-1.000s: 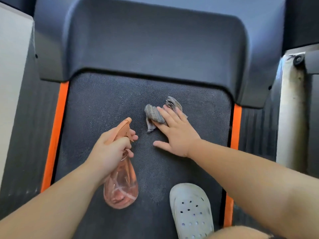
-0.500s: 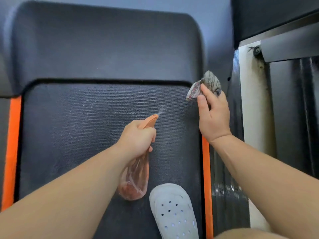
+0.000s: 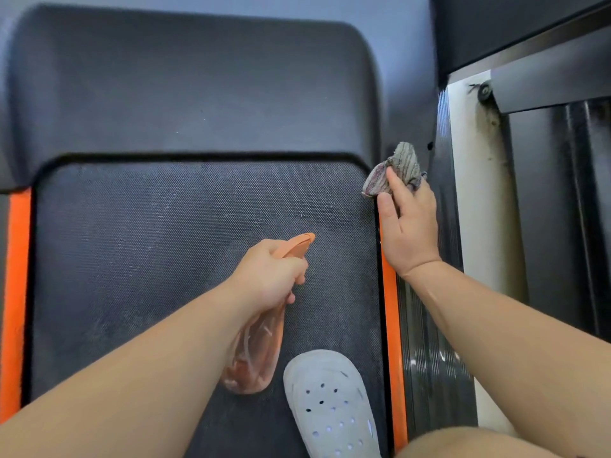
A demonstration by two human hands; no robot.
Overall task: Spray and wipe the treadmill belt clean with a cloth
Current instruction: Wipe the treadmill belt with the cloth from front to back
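Left hand gripping spray bottle over belt, right hand clutching cloth

I'm looking down at an exercise spot, likely a home or gym corner: a treadmill belt with orange side strips and a dark motor cover beyond my fingers.

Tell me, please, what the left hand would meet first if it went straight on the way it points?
Probably the belt ahead of the spray bottle that the left hand holds; height above it is unclear.
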